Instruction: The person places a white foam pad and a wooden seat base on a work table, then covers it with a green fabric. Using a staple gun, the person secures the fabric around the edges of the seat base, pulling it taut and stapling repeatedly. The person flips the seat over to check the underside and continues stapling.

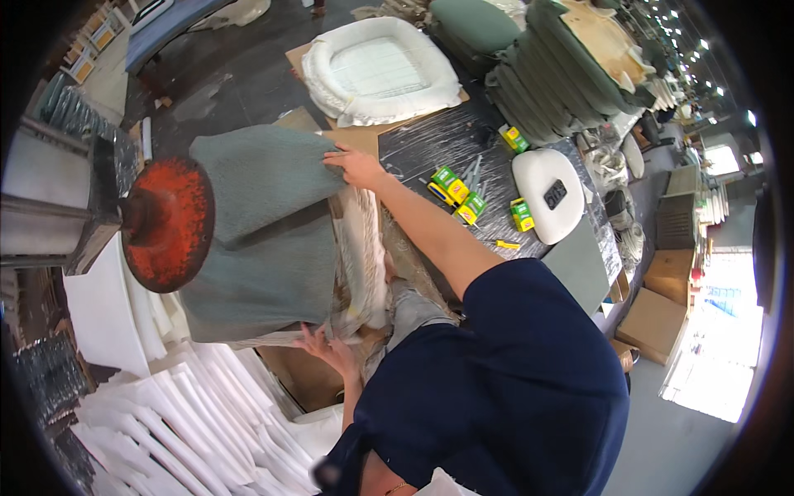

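Grey-green fabric (pixel 263 285) lies over a layered stack with pale, frayed edges (pixel 357 256) in front of me. Its upper part forms a raised fold with a dark shadow beneath. At the far right corner of that fold, my right hand (pixel 358 167) grips the fabric edge between fingers and thumb. My left hand (pixel 329 350) is at the near edge of the stack, its fingers apart and touching the fabric's border. A round plate with worn red paint (pixel 169 223) stands at the fabric's left side, joined to a metal frame.
White sheets (pixel 198 422) are piled at the lower left. On the dark, film-covered table lie a white padded seat with a black device (pixel 556 196), green-and-yellow boxes (pixel 470 208) and a yellow-handled tool (pixel 506 245). A white cushioned form (pixel 380 70) and stacked grey-green panels (pixel 554 78) stand beyond.
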